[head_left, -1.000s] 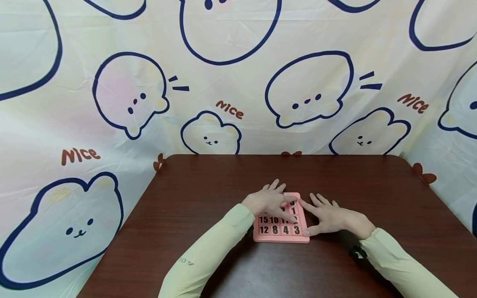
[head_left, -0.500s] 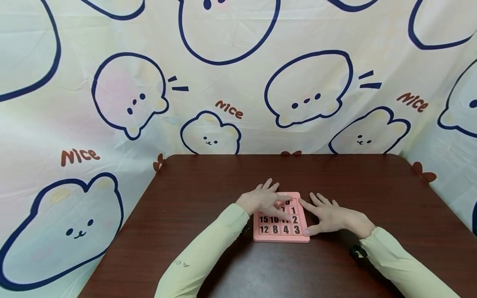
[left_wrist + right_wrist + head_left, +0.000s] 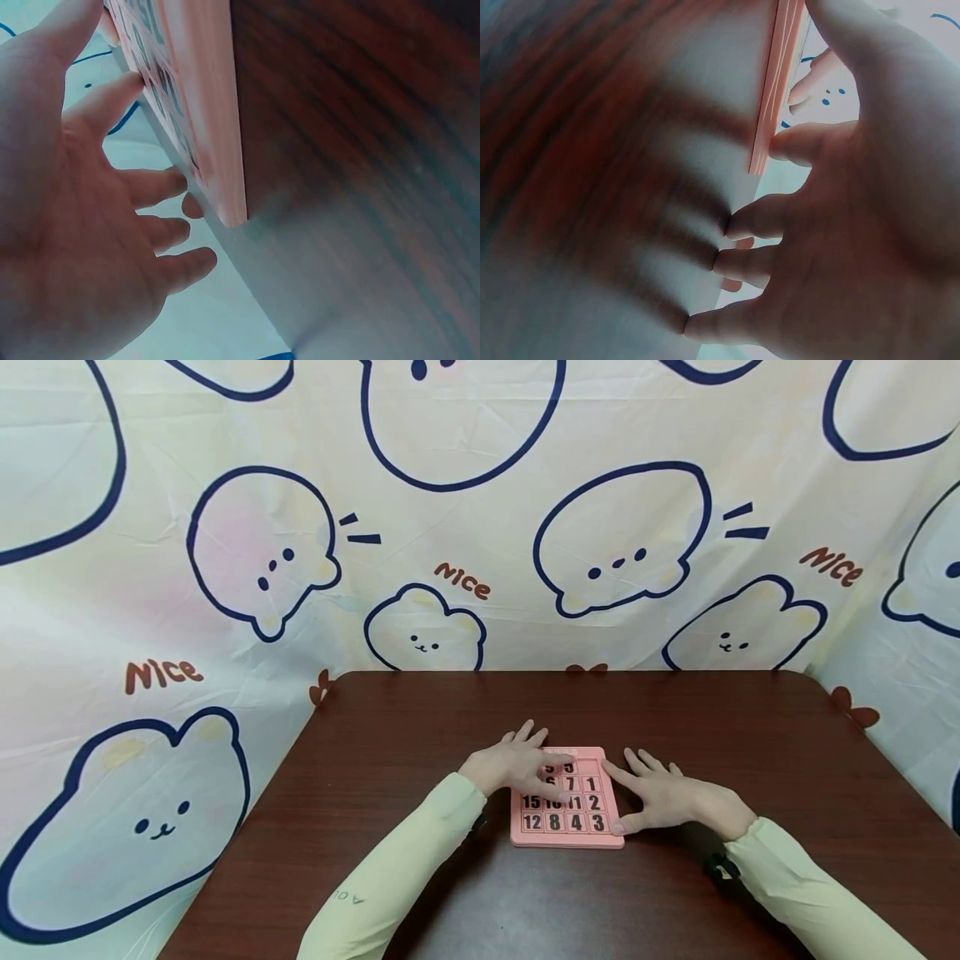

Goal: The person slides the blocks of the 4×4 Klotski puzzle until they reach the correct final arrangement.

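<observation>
A pink number slide puzzle (image 3: 570, 841) lies flat on the dark wooden table, with black numbers on its square tiles. My left hand (image 3: 513, 767) reaches over its upper left part, straight index finger on a top-row tile and thumb over the middle rows. In the top row, a tile (image 3: 568, 768) has the vacant cell to its right, in the corner. Some left-side tiles are hidden under that hand. Along the puzzle's right edge lies my right hand (image 3: 663, 795), index fingertip near the upper corner and thumb at the lower one, other fingers spread toward the table.
The brown table (image 3: 420, 718) extends on all sides of the puzzle. Behind it and at both sides hangs a pale curtain (image 3: 510, 527) with cartoon bears. A dark band (image 3: 722, 867) shows under the right sleeve.
My left hand has drifted left over the puzzle, and top-row tiles have slid left with it, leaving the right corner cell vacant. My right hand has stayed put.
</observation>
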`<state>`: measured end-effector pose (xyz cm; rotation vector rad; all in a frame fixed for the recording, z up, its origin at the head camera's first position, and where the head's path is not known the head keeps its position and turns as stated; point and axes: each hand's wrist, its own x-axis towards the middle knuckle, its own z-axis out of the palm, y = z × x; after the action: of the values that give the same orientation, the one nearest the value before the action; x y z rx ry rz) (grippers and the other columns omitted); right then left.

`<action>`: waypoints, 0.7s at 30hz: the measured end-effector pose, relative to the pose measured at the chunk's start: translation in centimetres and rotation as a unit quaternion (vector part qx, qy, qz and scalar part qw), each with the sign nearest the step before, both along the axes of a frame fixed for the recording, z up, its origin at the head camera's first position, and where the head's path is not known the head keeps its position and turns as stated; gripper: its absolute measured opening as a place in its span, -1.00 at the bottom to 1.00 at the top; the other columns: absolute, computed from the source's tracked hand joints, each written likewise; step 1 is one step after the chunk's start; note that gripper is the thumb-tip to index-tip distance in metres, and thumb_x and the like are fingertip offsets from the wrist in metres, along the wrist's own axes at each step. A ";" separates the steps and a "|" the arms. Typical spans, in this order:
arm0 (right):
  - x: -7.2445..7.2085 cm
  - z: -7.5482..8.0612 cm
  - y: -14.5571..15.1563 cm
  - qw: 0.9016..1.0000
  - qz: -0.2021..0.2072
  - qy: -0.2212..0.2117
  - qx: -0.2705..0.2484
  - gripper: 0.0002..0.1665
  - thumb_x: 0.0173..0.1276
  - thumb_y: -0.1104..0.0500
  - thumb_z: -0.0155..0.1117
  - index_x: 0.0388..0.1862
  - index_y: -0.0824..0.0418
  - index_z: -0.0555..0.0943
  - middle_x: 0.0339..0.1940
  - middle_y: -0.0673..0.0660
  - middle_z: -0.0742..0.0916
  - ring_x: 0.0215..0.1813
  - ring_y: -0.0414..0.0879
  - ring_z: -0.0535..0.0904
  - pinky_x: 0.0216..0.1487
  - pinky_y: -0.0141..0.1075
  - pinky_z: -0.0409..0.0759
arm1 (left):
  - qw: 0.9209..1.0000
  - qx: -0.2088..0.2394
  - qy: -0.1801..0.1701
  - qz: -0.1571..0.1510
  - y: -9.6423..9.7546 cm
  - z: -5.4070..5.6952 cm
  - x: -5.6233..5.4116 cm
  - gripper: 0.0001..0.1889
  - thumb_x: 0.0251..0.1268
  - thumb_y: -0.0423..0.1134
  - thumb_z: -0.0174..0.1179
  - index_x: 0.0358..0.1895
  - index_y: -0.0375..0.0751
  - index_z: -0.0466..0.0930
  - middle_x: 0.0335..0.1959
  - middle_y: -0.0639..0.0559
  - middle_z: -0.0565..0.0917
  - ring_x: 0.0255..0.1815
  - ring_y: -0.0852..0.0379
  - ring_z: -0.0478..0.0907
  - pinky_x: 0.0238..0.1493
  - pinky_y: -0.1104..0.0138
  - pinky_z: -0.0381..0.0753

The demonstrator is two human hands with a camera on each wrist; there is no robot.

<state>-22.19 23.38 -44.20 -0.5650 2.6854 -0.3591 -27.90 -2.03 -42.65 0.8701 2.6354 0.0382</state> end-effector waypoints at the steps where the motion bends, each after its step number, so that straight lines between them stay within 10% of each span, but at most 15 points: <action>1: 0.0 0.0 0.0 1.000 -0.001 -0.002 0.002 0.29 0.06 -0.54 0.26 0.61 0.04 0.04 0.57 0.50 0.05 0.56 0.48 -0.13 0.31 0.54 -0.07 | 1.000 0.001 0.003 -0.002 0.0 0.0 0.1 -0.21 0.13 0.51 0.07 0.47 0.52 0.15 0.64 -0.05 -0.08 0.65 -0.13 -0.36 0.58 -0.08 -0.12; 21: 0.1 0.1 0.0 1.000 0.007 0.003 0.003 0.28 0.07 -0.53 0.26 0.60 0.06 0.06 0.56 0.51 0.07 0.55 0.50 -0.12 0.28 0.55 -0.04 | 0.997 -0.009 0.051 -0.060 0.7 -0.2 4.9 -0.26 0.18 0.55 -0.08 0.46 0.56 0.14 0.64 -0.02 -0.06 0.66 -0.11 -0.31 0.57 -0.04 0.00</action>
<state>-22.11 23.35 -44.11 -0.5834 2.6859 -0.3460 -23.04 -1.32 -42.87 1.0486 2.6670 -0.0628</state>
